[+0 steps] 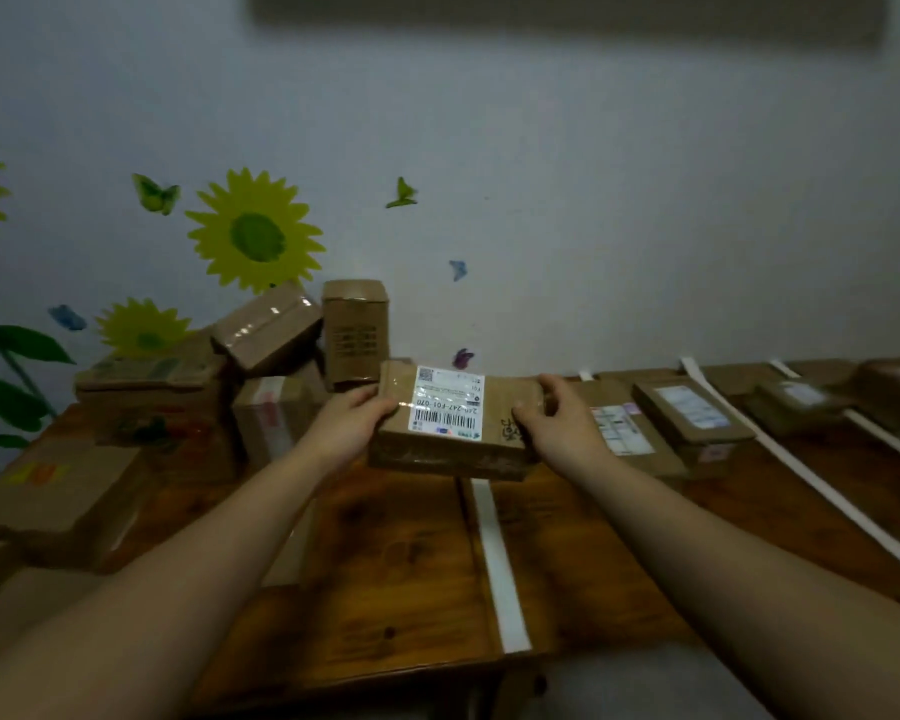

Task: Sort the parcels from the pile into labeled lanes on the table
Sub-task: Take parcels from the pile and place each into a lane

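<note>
**sorting part done: one parcel in hand, pile waiting**

at the far left, the pile [178, 397] is lying heaped against the wall, with many cardboard boxes waiting to be sorted. this is looking like the larger share of the work.

in the centre, the left hand [349, 423] is gripping the left end of a labelled parcel [453, 423]. the right hand [557, 418] is gripping its right end, fingers curled over the edges. the parcel is appearing lifted clear of the table [385, 553], label up, above the far end of the nearest white tape strip [500, 563].

to the right, between further tape strips, sorted parcels [692, 413] are lying in lanes, two of them overlapping. lane labels are not showing legibly, so correct placement cannot be confirmed.

judgement: the task is running under halfway.
</note>
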Tool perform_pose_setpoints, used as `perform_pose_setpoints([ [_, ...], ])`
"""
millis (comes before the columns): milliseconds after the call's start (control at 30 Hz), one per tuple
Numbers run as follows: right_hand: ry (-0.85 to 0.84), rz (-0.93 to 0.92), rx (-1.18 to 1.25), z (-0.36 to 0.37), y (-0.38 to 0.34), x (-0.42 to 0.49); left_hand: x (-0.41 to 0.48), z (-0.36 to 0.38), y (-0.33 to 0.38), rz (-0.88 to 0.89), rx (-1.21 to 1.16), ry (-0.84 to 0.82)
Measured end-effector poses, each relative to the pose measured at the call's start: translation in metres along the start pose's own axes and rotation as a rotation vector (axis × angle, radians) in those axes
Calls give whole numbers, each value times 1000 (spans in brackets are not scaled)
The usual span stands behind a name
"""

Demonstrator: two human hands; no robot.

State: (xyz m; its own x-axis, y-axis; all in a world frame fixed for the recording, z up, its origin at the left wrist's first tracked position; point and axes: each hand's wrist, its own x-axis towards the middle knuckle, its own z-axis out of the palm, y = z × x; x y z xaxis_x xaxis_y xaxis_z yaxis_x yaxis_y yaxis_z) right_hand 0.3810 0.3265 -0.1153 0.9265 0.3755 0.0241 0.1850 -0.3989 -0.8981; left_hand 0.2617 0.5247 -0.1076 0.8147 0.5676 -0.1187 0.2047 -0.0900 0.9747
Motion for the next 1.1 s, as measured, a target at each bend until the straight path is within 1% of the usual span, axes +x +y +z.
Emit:
perform_pose_setpoints([
  [67,-65,22,-40,-34,29,0,4,45,-5,-47,33,-41],
  [167,-190,67,-2,-75,67,-6,6,106,-15,-117,64,-59],
  [267,-211,79,-21,-105,96,-9,5,149,-22,-159,72,-63],
  [367,-243,81,23,-128,108,-7,9,169,-23,-158,57,-82],
  [500,-177,46,-17,-136,120,8,25,176,-20,-146,19,-95],
  [600,-140,33,14,-135,119,23,42,179,-16,-124,-34,-106],
  [700,-68,-25,32,-134,114,41,65,182,-11,-93,-69,-119],
  [833,-40,-52,15,-137,108,70,102,189,-2,-62,-118,-151],
  [1000,-5,-21,26,-129,111,99,134,188,3,-39,-148,-146],
  [1033,21,5,25,-127,112,104,140,186,4,-51,-142,-161],
  [1100,83,56,121,-125,112,113,151,181,4,-98,-98,-230],
])
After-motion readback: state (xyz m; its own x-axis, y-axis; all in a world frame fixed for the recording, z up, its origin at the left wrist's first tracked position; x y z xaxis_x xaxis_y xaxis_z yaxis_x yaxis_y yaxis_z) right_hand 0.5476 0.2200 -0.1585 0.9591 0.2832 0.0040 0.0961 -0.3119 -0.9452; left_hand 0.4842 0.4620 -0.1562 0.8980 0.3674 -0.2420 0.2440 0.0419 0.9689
